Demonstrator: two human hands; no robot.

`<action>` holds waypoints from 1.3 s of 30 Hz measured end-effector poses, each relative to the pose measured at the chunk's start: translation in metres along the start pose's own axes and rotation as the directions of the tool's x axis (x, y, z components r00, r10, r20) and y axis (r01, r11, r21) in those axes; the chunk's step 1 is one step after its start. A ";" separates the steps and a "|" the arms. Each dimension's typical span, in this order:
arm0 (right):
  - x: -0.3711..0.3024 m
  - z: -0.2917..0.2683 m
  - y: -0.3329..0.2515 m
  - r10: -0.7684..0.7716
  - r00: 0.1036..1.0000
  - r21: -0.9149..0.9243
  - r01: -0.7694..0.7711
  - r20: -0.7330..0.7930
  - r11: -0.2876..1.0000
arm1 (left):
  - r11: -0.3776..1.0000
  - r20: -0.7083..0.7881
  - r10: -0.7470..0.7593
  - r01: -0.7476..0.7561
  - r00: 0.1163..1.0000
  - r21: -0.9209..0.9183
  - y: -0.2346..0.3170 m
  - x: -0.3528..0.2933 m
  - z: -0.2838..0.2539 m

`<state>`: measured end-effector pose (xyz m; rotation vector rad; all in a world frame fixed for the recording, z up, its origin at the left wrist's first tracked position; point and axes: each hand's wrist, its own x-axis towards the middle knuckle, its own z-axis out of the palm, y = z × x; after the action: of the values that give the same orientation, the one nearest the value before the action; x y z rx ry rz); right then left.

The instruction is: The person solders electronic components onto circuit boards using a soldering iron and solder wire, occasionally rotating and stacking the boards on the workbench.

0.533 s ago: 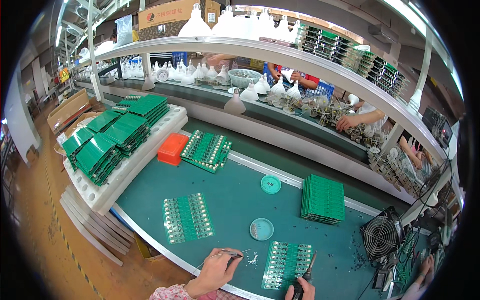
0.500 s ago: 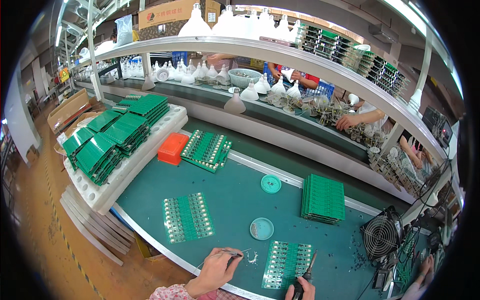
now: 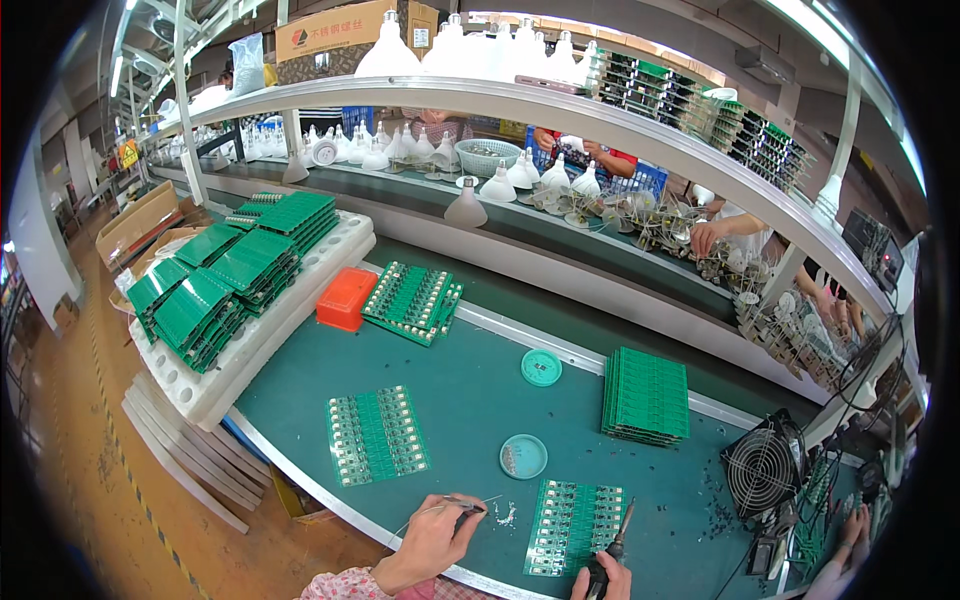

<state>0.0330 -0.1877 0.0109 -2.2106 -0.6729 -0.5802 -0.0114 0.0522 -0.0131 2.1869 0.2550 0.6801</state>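
My left hand [image 3: 434, 540] is closed in a pinch on thin metal tweezers [image 3: 490, 500], whose tip points right toward a scatter of small white bits [image 3: 508, 516] on the green mat. My right hand [image 3: 612, 580] grips a soldering iron [image 3: 615, 550] by its dark handle. The iron's tip points up, beside the right edge of a green circuit board panel [image 3: 572, 528] with rows of small components. A second panel [image 3: 378, 436] lies flat to the left. Just above the white bits sits a round teal dish [image 3: 524, 457] holding small grey parts.
A teal lid [image 3: 541, 367], a stack of green boards [image 3: 646, 395], an orange-red box [image 3: 345, 299] and more panels [image 3: 410, 302] stand farther back. Foam [image 3: 345, 245] bears board piles at left. A black fan [image 3: 763, 464] and cables are at right. Co-workers handle lamp parts across the belt.
My hands, the tweezers and the soldering iron have stayed in place. Across the belt, a co-worker's hand has moved slightly right, and another co-worker's white lamp housing has shifted between the hands.
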 end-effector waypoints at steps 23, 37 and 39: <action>0.000 0.012 0.014 0.093 0.995 0.015 -0.093 -0.031 0.996 | 0.995 0.055 -0.091 0.093 0.994 -0.021 0.018 0.007 -0.005; -0.009 0.005 0.010 0.089 0.995 -0.020 -0.088 0.040 0.996 | 0.998 0.207 0.049 -0.040 0.977 -0.046 0.047 -0.009 0.028; -0.010 0.006 0.011 0.095 0.995 -0.008 -0.095 0.034 0.995 | 0.997 0.196 0.066 -0.054 0.978 -0.062 0.046 -0.010 0.031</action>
<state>0.0333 -0.1926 -0.0046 -2.2492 -0.5800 -0.4977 -0.0044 -0.0017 0.0017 2.1961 0.0657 0.4914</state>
